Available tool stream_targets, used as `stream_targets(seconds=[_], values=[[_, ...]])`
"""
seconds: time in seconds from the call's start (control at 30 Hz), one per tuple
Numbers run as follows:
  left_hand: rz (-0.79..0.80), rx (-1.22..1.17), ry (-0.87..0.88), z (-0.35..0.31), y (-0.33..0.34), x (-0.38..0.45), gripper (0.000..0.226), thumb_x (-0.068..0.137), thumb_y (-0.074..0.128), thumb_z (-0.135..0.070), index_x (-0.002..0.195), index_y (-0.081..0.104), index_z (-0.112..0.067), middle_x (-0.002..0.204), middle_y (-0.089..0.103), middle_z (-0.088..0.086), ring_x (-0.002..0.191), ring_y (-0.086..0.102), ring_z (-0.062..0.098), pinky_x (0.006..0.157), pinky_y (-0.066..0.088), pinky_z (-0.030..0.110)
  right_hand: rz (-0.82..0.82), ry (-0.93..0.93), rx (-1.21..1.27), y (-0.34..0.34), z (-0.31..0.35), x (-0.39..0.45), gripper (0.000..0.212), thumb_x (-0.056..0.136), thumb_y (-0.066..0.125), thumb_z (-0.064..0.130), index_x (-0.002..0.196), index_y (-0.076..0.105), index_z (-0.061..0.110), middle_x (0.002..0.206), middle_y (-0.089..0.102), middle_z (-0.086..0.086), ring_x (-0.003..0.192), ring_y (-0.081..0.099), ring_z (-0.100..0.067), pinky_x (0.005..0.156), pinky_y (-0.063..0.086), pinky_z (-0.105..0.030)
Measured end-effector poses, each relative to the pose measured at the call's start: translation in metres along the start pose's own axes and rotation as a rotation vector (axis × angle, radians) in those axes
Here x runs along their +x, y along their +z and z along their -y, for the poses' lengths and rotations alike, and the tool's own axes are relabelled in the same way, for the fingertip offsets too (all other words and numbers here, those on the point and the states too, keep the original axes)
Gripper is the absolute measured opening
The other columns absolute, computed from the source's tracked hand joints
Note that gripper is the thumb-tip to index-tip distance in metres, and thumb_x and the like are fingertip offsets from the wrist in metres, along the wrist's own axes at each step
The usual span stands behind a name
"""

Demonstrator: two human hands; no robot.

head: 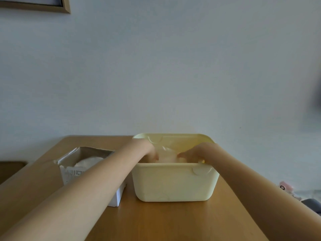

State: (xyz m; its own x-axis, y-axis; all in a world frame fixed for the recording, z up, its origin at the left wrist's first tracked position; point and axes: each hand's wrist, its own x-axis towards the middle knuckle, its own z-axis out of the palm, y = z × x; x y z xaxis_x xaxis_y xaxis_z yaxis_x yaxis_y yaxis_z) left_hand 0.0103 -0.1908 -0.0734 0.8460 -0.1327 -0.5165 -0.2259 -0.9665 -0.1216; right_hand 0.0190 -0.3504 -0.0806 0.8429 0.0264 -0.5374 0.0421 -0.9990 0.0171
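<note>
Reaching over the near rim, both of your hands are inside the pale yellow bin (175, 181). The bin stands upright on the wooden table (173, 221), towards the far edge and close to the wall (173, 66).

1. Left hand (147, 150): it enters the bin at the left end. The fingers (153, 156) bend downward onto the crumpled pale material (167, 154) that lies inside the bin.
2. Right hand (194, 152): it enters at the right end. The fingers (181, 155) are held together and point left, with the tips against the same material. The lower part of the hand is at the near rim.
3. Grip: you cannot tell whether either hand pinches the material or only presses on it. The view is blurred there, and the near wall of the bin hides the lower part of the fingers.
4. Spacing: the two hands are apart, with the material showing between the fingertips.

Note the surroundings. An open white cardboard box (73, 173) stands just left of the bin, partly under your left forearm, and holds white contents (88, 162). A corner of a wooden picture frame (66, 6) shows on the wall at the upper left.
</note>
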Motion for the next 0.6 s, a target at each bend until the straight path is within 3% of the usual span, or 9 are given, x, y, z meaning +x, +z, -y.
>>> stream_targets(seconds=[0.07,0.13,0.17,0.27,0.33,0.47,0.53,0.6], values=[[-0.039,-0.168,0.067,0.004,-0.001,-0.003,0.050,0.098,0.043,-0.017,0.146,0.030,-0.021,0.145,0.040,0.006,0.121,0.051,0.025,0.093,0.048,0.034,-0.009,-0.038,0.031,-0.005,0.000,-0.007,0.057,0.095,0.050,0.029,0.146,0.024,0.033,0.146,0.037,-0.007,0.125,0.047,-0.028,0.093,0.043,-0.035],[-0.176,-0.274,0.168,0.010,-0.007,-0.017,0.047,0.095,0.052,-0.014,0.141,0.040,-0.015,0.135,0.049,0.008,0.105,0.055,0.022,0.080,0.049,0.028,-0.086,-0.093,0.033,-0.014,0.006,-0.018,0.063,0.088,0.062,0.031,0.143,0.032,0.029,0.133,0.051,-0.011,0.110,0.060,-0.027,0.086,0.052,-0.034],[-0.280,-0.282,0.203,0.015,-0.010,-0.025,0.043,0.094,0.055,-0.016,0.136,0.047,-0.014,0.131,0.053,0.005,0.102,0.056,0.020,0.081,0.047,0.026,-0.142,-0.132,0.061,-0.019,0.011,-0.024,0.062,0.086,0.066,0.030,0.140,0.037,0.025,0.126,0.055,-0.013,0.102,0.063,-0.027,0.080,0.055,-0.033],[-0.577,-0.331,0.257,0.039,-0.012,-0.051,0.027,0.092,0.055,-0.019,0.118,0.062,-0.018,0.118,0.062,-0.002,0.107,0.057,0.015,0.087,0.041,0.022,-0.379,-0.339,0.182,-0.030,0.041,-0.042,0.039,0.087,0.065,0.021,0.124,0.055,0.015,0.105,0.067,-0.013,0.082,0.069,-0.023,0.064,0.055,-0.024],[-0.660,-0.430,0.241,0.062,-0.005,-0.062,0.021,0.091,0.055,-0.016,0.108,0.067,-0.021,0.107,0.064,-0.006,0.100,0.057,0.010,0.085,0.041,0.021,-0.515,-0.487,0.254,-0.032,0.066,-0.057,0.024,0.089,0.061,0.015,0.112,0.064,0.013,0.090,0.070,-0.009,0.068,0.066,-0.017,0.064,0.054,-0.021],[-0.627,-0.489,0.153,0.104,0.019,-0.078,0.021,0.087,0.057,-0.011,0.079,0.068,-0.027,0.081,0.062,-0.016,0.092,0.058,0.011,0.086,0.043,0.025,-0.497,-0.670,0.322,-0.025,0.119,-0.074,0.017,0.086,0.061,0.014,0.099,0.071,0.008,0.089,0.069,-0.010,0.075,0.065,-0.019,0.071,0.055,-0.026],[-0.550,-0.548,0.146,0.122,0.034,-0.084,0.025,0.085,0.057,-0.006,0.077,0.069,-0.026,0.083,0.066,-0.013,0.097,0.062,0.016,0.094,0.046,0.031,-0.503,-0.631,0.199,-0.018,0.142,-0.072,0.024,0.085,0.064,0.023,0.095,0.071,0.003,0.090,0.069,-0.013,0.076,0.060,-0.020,0.067,0.051,-0.027],[-0.477,-0.648,0.168,0.133,0.046,-0.088,0.028,0.086,0.053,0.001,0.083,0.070,-0.020,0.088,0.068,-0.006,0.101,0.064,0.020,0.097,0.048,0.034,-0.560,-0.529,0.050,-0.009,0.157,-0.067,0.031,0.085,0.065,0.029,0.079,0.062,-0.001,0.076,0.058,-0.011,0.076,0.052,-0.023,0.058,0.040,-0.027]])
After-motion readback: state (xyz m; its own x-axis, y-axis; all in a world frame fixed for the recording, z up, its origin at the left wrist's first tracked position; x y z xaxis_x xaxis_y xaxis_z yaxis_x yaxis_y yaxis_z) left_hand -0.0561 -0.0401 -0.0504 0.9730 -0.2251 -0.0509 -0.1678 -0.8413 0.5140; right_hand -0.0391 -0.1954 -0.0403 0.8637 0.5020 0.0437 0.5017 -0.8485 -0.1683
